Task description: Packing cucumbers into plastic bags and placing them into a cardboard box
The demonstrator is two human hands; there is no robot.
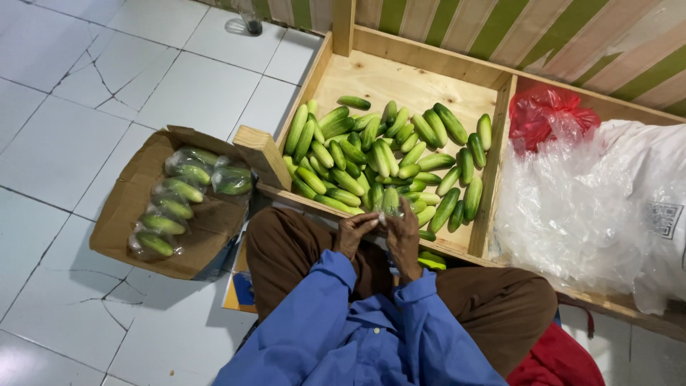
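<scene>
My left hand (355, 232) and my right hand (404, 239) meet over my lap at the front edge of a wooden bin (400, 82). Together they hold a green cucumber (390, 202) that stands upright in a thin clear plastic bag; my fingers pinch the plastic near its lower end. The bin is heaped with several loose green cucumbers (379, 154). Another cucumber (431, 259) lies on my lap just right of my right hand. Both sleeves are blue and my trousers are brown.
An open cardboard box (121, 229) on the white tiled floor to my left holds several cucumbers wrapped in clear bags (175, 207). To the right lies a heap of clear plastic bags (579, 207) with a red plastic bag (547, 114) behind it. A striped wall backs the bin.
</scene>
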